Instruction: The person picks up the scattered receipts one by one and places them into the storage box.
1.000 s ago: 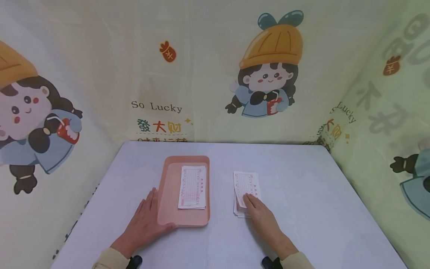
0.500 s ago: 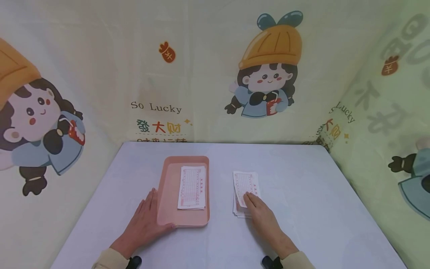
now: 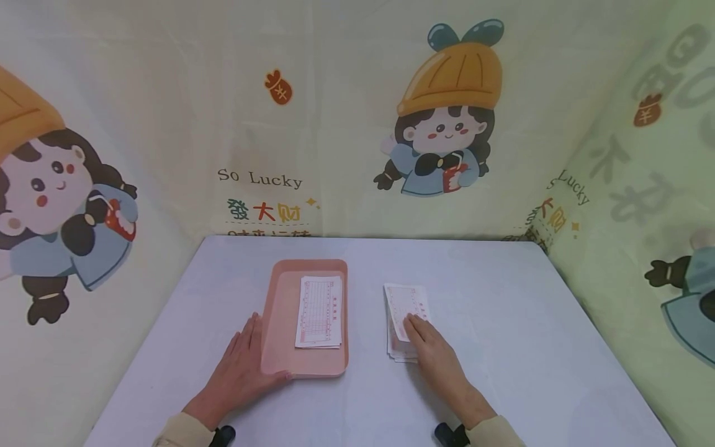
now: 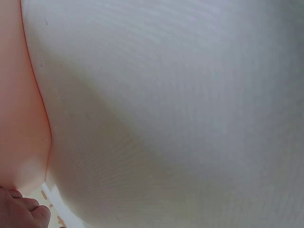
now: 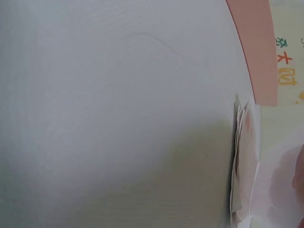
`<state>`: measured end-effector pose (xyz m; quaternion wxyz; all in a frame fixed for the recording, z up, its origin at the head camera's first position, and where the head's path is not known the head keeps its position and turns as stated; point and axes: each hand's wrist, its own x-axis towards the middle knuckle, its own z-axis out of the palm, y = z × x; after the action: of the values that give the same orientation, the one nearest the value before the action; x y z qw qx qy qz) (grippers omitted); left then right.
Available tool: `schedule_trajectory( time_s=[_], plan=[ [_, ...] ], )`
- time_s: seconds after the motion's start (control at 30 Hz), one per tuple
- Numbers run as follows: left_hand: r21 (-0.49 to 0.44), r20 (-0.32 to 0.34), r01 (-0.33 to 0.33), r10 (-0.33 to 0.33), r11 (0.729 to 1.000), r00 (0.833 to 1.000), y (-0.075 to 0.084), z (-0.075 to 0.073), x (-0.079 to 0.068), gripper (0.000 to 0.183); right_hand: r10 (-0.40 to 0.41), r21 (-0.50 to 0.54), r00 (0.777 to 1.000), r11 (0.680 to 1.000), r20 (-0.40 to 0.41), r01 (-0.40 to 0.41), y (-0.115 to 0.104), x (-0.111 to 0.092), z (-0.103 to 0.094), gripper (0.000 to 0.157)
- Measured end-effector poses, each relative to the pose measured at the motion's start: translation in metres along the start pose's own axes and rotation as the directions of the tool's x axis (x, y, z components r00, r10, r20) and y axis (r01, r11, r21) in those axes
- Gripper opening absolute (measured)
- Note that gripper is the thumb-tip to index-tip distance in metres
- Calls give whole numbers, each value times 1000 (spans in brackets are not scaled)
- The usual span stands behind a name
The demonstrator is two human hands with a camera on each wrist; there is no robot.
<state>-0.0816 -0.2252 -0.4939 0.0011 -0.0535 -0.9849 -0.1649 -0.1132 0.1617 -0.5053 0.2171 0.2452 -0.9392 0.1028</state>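
Observation:
My left hand (image 3: 240,363) lies flat against the left side of a pink tray (image 3: 277,310), fingers straight and thumb along its near edge. A small stack of white slips (image 3: 319,310) with red printed columns sits in the tray's right half. To the right of the tray, a second pile of the same printed slips (image 3: 403,299) lies on the table. The fingertips of my right hand (image 3: 441,366) rest on the top slip, fingers fairly straight and thumb hidden. That slip sits slightly askew over those beneath. In the right wrist view, the pile's edges (image 5: 237,161) look uneven and layered.
The white table (image 3: 519,323) carries the tray and the pile, with a gap between them. A cloth backdrop (image 3: 346,124) printed with cartoon figures rises behind its far edge. Cream sleeves (image 3: 184,430) and black wrist straps show at the near edge.
The top slip under my right fingers has shifted slightly left and turned a little on the pile. My right fingertips have moved slightly with it; the left hand and tray stay put.

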Motion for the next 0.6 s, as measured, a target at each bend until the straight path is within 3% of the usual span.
schedule_trajectory(
  time_s=[0.6],
  plan=[
    [-5,26,16,-16,1000,1000,-1,1,0,133,-52,11,997,999,-55,53,-6,14,-7,64]
  ],
)
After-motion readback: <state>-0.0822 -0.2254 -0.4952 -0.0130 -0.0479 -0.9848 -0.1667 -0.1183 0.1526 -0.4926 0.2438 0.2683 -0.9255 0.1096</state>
